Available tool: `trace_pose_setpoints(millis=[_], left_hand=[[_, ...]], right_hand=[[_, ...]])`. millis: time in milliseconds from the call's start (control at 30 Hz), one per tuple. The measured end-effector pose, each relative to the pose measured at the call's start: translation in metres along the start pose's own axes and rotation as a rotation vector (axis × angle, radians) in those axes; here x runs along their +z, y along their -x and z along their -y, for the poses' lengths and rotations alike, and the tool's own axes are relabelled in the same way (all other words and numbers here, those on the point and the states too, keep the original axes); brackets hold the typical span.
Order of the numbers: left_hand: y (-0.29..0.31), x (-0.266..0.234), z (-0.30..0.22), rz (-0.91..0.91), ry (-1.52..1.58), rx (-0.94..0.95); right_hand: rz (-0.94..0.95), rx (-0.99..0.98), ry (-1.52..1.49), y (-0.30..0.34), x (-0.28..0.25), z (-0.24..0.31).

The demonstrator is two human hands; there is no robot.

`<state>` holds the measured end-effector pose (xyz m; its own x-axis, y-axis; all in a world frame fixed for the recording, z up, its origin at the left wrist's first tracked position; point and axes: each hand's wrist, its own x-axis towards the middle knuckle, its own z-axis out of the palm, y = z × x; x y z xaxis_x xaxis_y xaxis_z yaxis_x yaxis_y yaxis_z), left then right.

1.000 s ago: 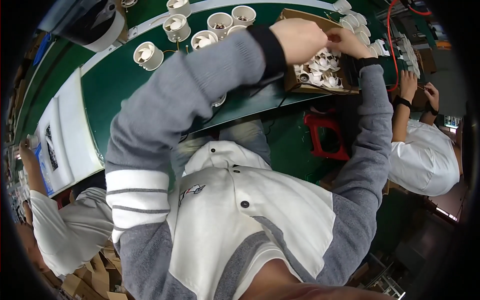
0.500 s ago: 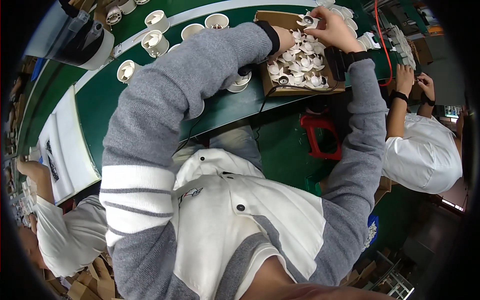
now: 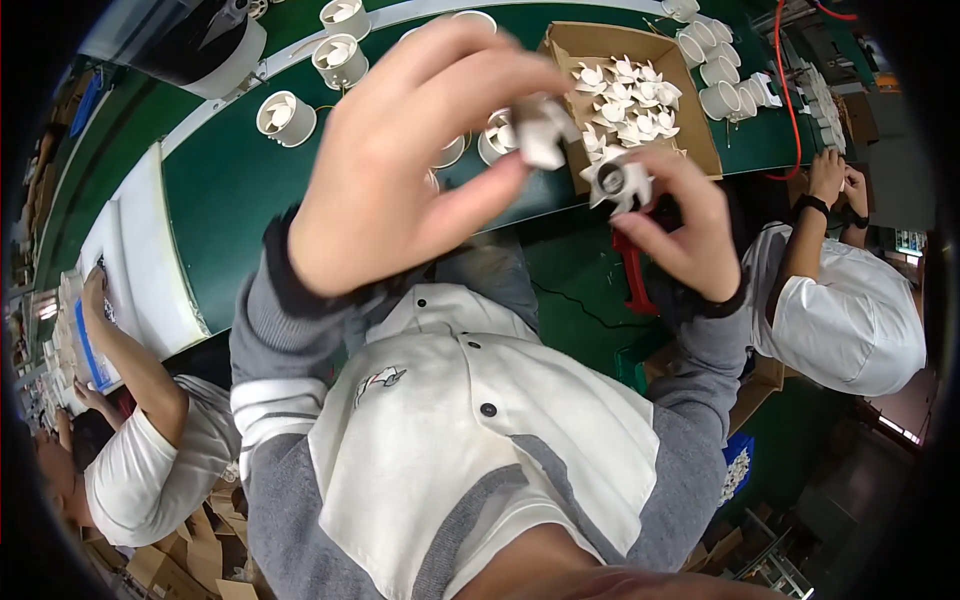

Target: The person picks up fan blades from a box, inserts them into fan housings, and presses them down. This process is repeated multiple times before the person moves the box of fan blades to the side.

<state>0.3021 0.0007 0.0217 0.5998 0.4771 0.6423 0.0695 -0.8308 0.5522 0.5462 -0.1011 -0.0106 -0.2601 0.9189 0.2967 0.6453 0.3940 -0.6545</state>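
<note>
In front of my chest, both hands are raised off the bench. My left hand [image 3: 385, 165] is large in view and pinches a white fan impeller [image 3: 542, 132], blurred by motion, between thumb and fingers. Lower and to the right, my right hand [image 3: 695, 225] grips a second white impeller [image 3: 632, 190] by its edge, its round dark hub showing. Just beyond that hand stands an open cardboard box [image 3: 702, 148] with many loose white impellers [image 3: 630, 105] inside.
White cylindrical housings [image 3: 287, 120] stand on the green bench [image 3: 230, 190] to the left, and more housings [image 3: 720, 100] cluster right of the box. A red cable [image 3: 785, 90] hangs at the right. Co-workers sit on both sides; a red stool [image 3: 632, 270] is below.
Both hands have come back from the box toward me. My left hand, earlier down in the box, now holds an impeller. The right hand has brought its impeller nearer.
</note>
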Motion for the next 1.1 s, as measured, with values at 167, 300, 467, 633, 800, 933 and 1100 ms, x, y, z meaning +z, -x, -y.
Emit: trace_pose_setpoints(millis=[167, 300, 467, 633, 800, 933, 1100], left_hand=[[0.128, -0.027, 0.035, -0.073, 0.045, -0.509], [0.183, -0.034, 0.06, 0.018, -0.399, -0.467], [0.188, -0.05, 0.049, -0.002, -0.6, -0.422], [0.176, -0.065, 0.052, 0.097, -0.518, -0.491], [0.163, -0.073, 0.06, 0.369, -0.452, -0.49], [0.16, -0.074, 0.061, 0.447, -0.509, -0.433], [0.16, -0.069, 0.056, 0.413, -0.634, -0.481]], right_hand=[[0.161, -0.145, 0.337, -0.01, 0.079, 0.004], [0.217, -0.154, 0.474, -0.027, 0.108, 0.0], [0.213, -0.216, 0.405, -0.038, 0.122, 0.004], [0.217, -0.2, 0.283, -0.044, 0.137, -0.003], [0.252, -0.137, 0.284, -0.05, 0.138, -0.002], [0.318, -0.26, 0.353, -0.063, 0.131, 0.003], [0.448, -0.381, 0.408, -0.077, 0.128, 0.004]])
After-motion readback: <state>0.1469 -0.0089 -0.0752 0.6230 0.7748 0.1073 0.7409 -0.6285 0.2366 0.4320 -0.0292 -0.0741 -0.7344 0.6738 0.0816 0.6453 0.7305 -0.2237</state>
